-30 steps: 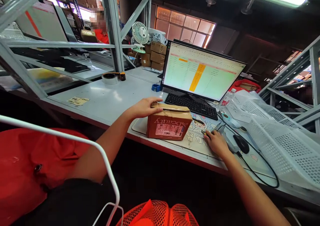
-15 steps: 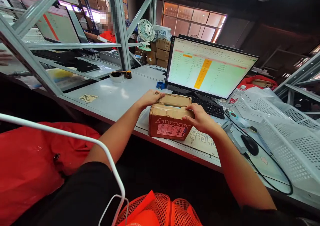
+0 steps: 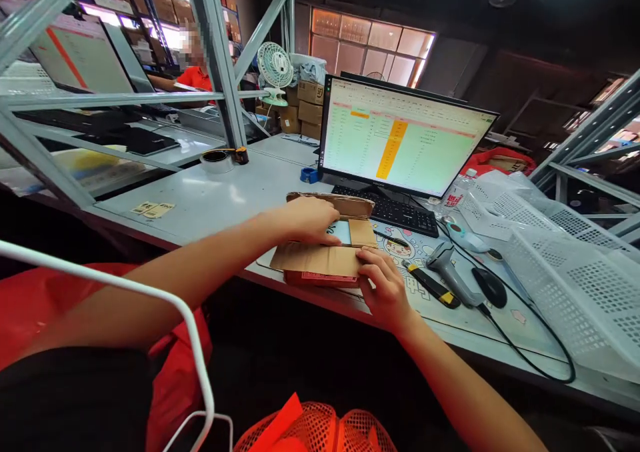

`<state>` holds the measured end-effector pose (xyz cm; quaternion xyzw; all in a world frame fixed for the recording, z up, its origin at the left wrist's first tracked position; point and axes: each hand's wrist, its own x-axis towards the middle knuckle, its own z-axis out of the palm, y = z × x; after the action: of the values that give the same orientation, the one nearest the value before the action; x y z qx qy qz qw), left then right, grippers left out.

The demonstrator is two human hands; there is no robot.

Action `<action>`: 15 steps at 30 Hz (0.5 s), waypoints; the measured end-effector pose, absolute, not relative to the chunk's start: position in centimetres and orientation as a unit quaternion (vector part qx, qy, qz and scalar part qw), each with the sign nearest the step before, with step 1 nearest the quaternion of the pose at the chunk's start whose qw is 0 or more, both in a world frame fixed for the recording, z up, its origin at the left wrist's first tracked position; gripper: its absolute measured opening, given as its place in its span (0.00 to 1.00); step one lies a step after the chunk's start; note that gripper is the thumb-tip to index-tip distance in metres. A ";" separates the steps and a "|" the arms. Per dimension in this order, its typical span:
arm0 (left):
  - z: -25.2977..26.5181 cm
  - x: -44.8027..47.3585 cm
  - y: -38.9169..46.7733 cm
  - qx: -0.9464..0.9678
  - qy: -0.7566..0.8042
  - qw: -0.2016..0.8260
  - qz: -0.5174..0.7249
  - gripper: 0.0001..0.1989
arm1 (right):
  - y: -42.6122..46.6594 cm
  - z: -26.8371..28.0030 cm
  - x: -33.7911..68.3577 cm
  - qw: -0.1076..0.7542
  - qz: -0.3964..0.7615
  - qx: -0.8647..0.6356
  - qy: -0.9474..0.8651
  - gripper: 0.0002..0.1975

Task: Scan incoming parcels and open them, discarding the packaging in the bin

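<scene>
head view | from wearer's head | facing forward, down | desk (image 3: 193, 195) near | window (image 3: 367, 44) farther off

On the tabletop (image 3: 200, 195), the box (image 3: 316, 261) rests on a mat (image 3: 419, 295). From the box, the keyboard (image 3: 397, 212) lies at one o'clock, the monitor (image 3: 405, 139) behind it. Toward three o'clock come, in order, the utility knife (image 3: 433, 285), the scanner (image 3: 454, 275) and the mouse (image 3: 489, 287), then a plastic basket (image 3: 575, 279) beyond. A tape roll (image 3: 217, 164) sits at eleven o'clock; paper cards (image 3: 153, 209) lie at ten.
</scene>
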<state>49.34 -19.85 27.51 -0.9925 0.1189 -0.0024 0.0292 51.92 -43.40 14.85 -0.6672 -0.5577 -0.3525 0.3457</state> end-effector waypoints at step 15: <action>26.0 45.7 -19.3 -0.971 0.115 -0.167 -0.127 0.30 | -50.2 8.0 50.5 0.704 -0.063 -0.647 -0.287 0.56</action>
<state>45.68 -19.31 25.98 -0.9709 0.1151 -0.1272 -0.1670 50.48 -50.24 8.05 -0.6470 -0.2865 -0.0628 0.7038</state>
